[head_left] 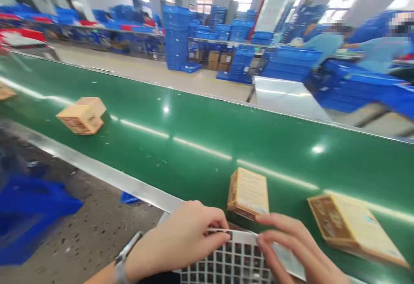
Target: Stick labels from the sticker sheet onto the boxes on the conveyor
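Observation:
A white plastic grid basket [241, 258] is in front of me at the bottom of the head view, its upper rim beside the conveyor's near edge. My left hand [190, 234], with a watch on the wrist, pinches that rim between thumb and fingers. At the rim's right end, the thumb and a finger of my right hand [296, 247] close on it. The right index finger stretches out by the lower corner of a tan carton [249, 191] on the belt; whether it touches is unclear. Small dark items seem to show through the grid, too blurred to name.
The green conveyor belt [194, 120] crosses the view. It carries another tan carton [359, 228] at right and cartons [82, 113] at left. A blue bin [35, 215] is at lower left. Beyond the belt are stacked blue crates [176, 38], a metal sheet [287, 94] and seated people [326, 45].

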The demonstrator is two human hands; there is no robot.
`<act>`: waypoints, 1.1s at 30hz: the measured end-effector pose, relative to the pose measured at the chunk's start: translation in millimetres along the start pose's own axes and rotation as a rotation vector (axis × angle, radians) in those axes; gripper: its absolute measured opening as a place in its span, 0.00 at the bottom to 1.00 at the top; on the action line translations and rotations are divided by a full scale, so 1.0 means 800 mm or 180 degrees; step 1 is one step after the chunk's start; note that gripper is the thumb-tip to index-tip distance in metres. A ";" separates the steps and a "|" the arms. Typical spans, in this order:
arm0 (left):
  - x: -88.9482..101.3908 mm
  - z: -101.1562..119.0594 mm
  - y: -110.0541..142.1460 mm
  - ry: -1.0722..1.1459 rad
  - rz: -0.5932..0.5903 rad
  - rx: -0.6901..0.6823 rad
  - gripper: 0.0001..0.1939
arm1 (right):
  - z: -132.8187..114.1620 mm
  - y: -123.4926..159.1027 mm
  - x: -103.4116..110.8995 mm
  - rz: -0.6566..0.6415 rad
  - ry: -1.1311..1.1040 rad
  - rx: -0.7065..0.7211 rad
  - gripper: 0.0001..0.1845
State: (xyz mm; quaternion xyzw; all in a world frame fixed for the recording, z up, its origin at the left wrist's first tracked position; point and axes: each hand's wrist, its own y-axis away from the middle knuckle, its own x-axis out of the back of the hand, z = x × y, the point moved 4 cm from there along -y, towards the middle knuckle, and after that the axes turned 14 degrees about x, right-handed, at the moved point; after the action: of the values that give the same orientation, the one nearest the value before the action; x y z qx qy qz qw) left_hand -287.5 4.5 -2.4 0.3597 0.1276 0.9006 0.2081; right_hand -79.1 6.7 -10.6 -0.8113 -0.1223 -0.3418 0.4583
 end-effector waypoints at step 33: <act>-0.095 0.041 -0.066 -0.1591 0.0322 -0.2334 0.07 | 0.070 0.024 -0.001 0.1426 0.1008 -0.3233 0.17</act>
State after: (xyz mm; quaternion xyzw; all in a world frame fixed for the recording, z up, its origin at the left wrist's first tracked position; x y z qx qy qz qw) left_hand -199.4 18.4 -44.3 0.4746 -0.2722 0.7807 0.3020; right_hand -45.0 42.4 -42.9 -0.8746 0.3020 -0.3695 0.0852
